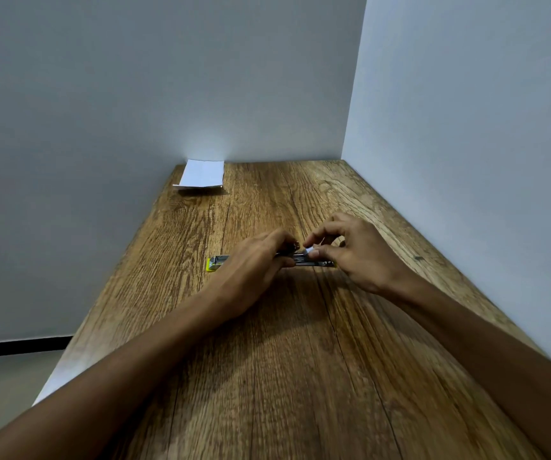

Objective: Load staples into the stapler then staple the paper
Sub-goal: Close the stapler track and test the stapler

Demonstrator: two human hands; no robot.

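Head view shows a wooden table set into a corner of pale walls, with a folded paper lying at 11 o'clock, well apart from the hands. At the table's middle lies the stapler, opened flat, its yellow end showing at 9 o'clock. The left hand covers and grips its middle with curled fingers, hiding much of it, while the right hand pinches a small pale piece, too small to identify, narrowly over the metal channel.

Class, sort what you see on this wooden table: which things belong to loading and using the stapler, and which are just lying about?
Belongs to the job:
- stapler, lying opened out, held by the left hand
- small pale piece, probably staples, pinched by the right hand
- folded white paper, at the far edge

Just lying about:
- nothing else on the table
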